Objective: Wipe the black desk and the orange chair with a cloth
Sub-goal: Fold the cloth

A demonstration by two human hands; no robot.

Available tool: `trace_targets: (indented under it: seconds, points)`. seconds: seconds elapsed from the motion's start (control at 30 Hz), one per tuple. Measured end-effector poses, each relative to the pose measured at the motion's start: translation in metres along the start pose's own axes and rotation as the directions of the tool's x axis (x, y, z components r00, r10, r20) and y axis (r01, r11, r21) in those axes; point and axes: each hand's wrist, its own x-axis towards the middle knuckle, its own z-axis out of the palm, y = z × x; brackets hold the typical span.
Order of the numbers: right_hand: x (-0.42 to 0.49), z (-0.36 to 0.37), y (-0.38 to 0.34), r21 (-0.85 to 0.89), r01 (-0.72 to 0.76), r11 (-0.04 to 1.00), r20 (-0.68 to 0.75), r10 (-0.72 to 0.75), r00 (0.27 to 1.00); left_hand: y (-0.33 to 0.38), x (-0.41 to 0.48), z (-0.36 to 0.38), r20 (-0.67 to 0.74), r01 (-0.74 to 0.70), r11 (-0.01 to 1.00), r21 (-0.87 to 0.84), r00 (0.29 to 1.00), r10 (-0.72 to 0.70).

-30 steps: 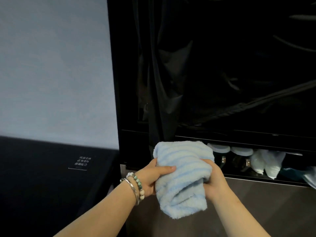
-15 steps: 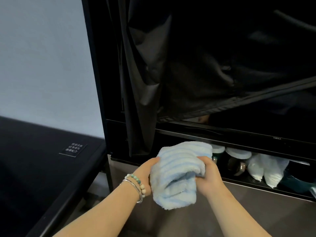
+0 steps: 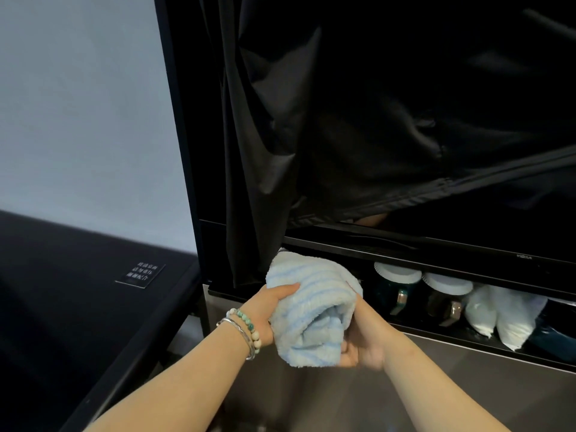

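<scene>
A light blue striped cloth, bunched into a thick roll, is held between both hands at the lower middle. My left hand, with bracelets on its wrist, grips the cloth's left side, thumb lying over the top. My right hand grips the right and lower side, fingers curled under the roll. The black desk lies at the left, a small label stuck on its top. No orange chair is in view.
A tall black frame hung with black fabric fills the upper right. Below it an open slot holds two white-lidded jars and white bags. A brown-grey cabinet front stands under my hands. A pale wall rises behind the desk.
The view has swung right and down, so the desk and frame sit further left. The cloth went from hanging loosely to a tighter roll; my right hand moved lower under it.
</scene>
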Motion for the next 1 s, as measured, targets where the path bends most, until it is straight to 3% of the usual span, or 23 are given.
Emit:
trace_targets:
  seconds: [0.07, 0.13, 0.27, 0.37, 0.5, 0.57, 0.63, 0.7, 0.8, 0.87, 0.93, 1.0]
  points:
    - [0.007, 0.0, -0.003, 0.143, 0.127, 0.981, -0.047, -0.122, 0.991, 0.002, 0.002, -0.003, -0.042, -0.042, 0.993, 0.107, 0.998, 0.046]
    - [0.012, -0.001, -0.007, 0.208, 0.284, 0.936, -0.197, -0.245, 0.949, 0.003, 0.004, -0.005, -0.085, -0.055, 0.98, 0.191, 0.994, 0.072]
    - [0.022, -0.006, -0.013, 0.232, 0.448, 0.864, -0.32, -0.367, 0.873, 0.013, 0.008, -0.012, -0.097, -0.018, 0.984, 0.177, 0.995, 0.035]
    - [0.027, -0.003, -0.017, 0.211, 0.408, 0.888, -0.329, -0.328, 0.885, 0.02, 0.009, -0.015, -0.049, -0.068, 0.997, 0.023, 0.996, 0.069]
    - [0.024, -0.001, -0.02, 0.067, 0.142, 0.988, -0.178, -0.128, 0.976, 0.027, 0.022, -0.017, 0.006, -0.264, 0.957, 0.123, 0.964, 0.265]
    - [0.028, -0.001, -0.022, 0.113, 0.2, 0.973, -0.186, -0.177, 0.966, 0.03, 0.025, -0.01, -0.058, -0.286, 0.937, 0.202, 0.951, 0.303]
    - [0.034, -0.003, -0.025, 0.152, 0.346, 0.926, -0.292, -0.293, 0.91, 0.033, 0.027, 0.0, -0.087, -0.296, 0.909, 0.295, 0.938, 0.334]
    - [0.04, -0.004, -0.031, 0.151, 0.451, 0.879, -0.36, -0.376, 0.854, 0.036, 0.032, 0.006, -0.082, -0.337, 0.833, 0.438, 0.908, 0.411]
    - [0.045, -0.008, -0.036, 0.26, 0.491, 0.831, -0.301, -0.414, 0.859, 0.037, 0.046, 0.003, -0.062, -0.327, 0.584, 0.743, 0.835, 0.546]
    - [0.051, -0.015, -0.036, 0.324, 0.497, 0.805, -0.312, -0.406, 0.859, 0.033, 0.056, -0.002, -0.022, -0.237, 0.38, 0.894, 0.824, 0.566]
    - [0.059, -0.022, -0.035, 0.335, 0.504, 0.796, -0.372, -0.38, 0.847, 0.025, 0.064, -0.008, -0.037, -0.109, 0.249, 0.962, 0.856, 0.515]
    - [0.068, -0.024, -0.033, 0.218, 0.487, 0.846, -0.454, -0.353, 0.818, 0.019, 0.07, -0.012, -0.093, 0.02, 0.149, 0.989, 0.862, 0.498]
